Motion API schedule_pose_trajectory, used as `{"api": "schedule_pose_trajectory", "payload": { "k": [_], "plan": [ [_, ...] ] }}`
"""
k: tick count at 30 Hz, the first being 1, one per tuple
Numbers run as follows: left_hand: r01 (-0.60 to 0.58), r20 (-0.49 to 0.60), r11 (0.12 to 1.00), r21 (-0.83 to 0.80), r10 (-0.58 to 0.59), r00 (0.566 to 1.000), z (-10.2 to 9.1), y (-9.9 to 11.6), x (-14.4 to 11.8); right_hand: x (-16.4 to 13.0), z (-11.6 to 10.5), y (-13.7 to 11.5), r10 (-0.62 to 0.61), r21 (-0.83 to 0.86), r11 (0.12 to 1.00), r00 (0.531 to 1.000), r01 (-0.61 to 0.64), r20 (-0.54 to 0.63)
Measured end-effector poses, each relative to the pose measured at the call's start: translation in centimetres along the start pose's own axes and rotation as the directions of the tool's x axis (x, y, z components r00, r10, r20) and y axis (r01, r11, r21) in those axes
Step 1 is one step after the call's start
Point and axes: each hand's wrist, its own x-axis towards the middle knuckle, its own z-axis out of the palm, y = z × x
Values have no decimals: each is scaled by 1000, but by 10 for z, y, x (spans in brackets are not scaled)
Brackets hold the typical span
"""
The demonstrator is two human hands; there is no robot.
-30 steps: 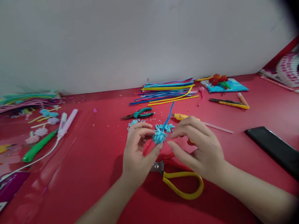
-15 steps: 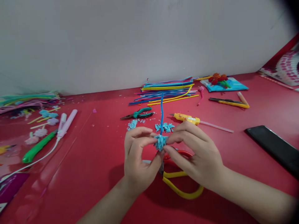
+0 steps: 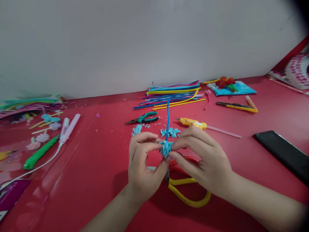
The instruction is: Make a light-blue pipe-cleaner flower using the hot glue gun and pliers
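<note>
Left hand (image 3: 143, 167): fingers nearly closed, pinching the blue flower (image 3: 166, 148).
Right hand (image 3: 210, 158): thumb and fingers close together, pinching its right side.
Flower's spot: between both hands, above the tabletop (image 3: 96, 180), blue stem (image 3: 168, 117) pointing away.
Under the hands: big scissors (image 3: 181, 197) with red and yellow handles.
Tabletop: shiny and red, with blue bits (image 3: 170, 132), pliers (image 3: 144, 117) and a black phone (image 3: 283, 154).
Back wall (image 3: 108, 48): pale grey, at the far edge.

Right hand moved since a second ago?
Yes: the right hand has shifted slightly left and toward the person, judged against the yellow glue gun, whose body it now covers less.
</note>
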Motion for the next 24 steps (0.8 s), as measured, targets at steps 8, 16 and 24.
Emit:
{"api": "schedule_pose_trajectory", "payload": {
  "k": [8, 16, 24],
  "plan": [
    [20, 7, 1000, -20, -20, 1000, 2, 0, 1, 2, 0, 3, 29, 18, 999, 999, -30, 28],
    [29, 12, 1000, -8, -29, 1000, 1, -1, -1, 1, 1, 4, 31, 35, 999, 999, -33, 35],
    [26, 13, 999, -23, -25, 1000, 0, 0, -1, 2, 0, 4, 36, 42, 998, 999, -37, 29]
  ]
}}
